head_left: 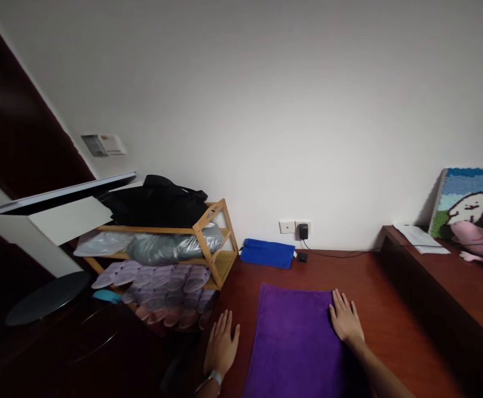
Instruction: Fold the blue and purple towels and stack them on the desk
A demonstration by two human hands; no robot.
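Observation:
A purple cloth (pixel 295 342) lies spread flat on the reddish-brown wooden table (pixel 394 309). My right hand (pixel 346 317) rests with its fingers stretched out on the cloth's far right corner and edge. To the left of the cloth is my left hand (pixel 222 344), palm down over the table's left edge, fingers extended and holding nothing; a band circles its wrist. A folded blue cloth (pixel 268 253) lies behind the purple one, close to the wall. The purple cloth's near edge runs out of view.
Left of the table stands a wooden rack (pixel 214 243) with a black bag (pixel 158 203), plastic-wrapped items and slippers (pixel 158 282). A black plug (pixel 303 231) with a cable sits in the wall socket. On the right, a raised ledge (pixel 415 265) holds paper, a pink toy and a picture.

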